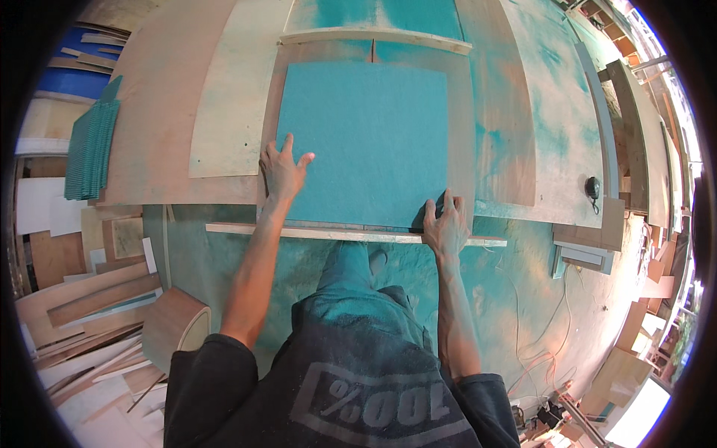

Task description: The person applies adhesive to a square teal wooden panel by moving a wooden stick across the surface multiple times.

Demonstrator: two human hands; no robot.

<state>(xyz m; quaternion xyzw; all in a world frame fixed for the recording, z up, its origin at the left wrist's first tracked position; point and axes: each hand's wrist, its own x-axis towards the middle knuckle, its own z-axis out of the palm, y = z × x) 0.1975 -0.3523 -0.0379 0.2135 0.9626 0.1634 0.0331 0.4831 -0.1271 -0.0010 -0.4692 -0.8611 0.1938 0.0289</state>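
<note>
A square teal panel lies flat on a larger brown board in front of me. My left hand is at the panel's left edge, fingers stretched apart and the thumb pointing over its surface. At the near right corner, my right hand rests with thumb and fingers spread, touching or very close to the edge. Neither hand is wrapped round anything. A thin wooden strip runs crosswise just below the panel's near edge, passing under my right wrist.
Another wooden strip lies beyond the panel. A stack of teal pieces sits at far left. A small black object is on the teal-stained board at right. Wood offcuts pile up at lower left; cords trail over the floor.
</note>
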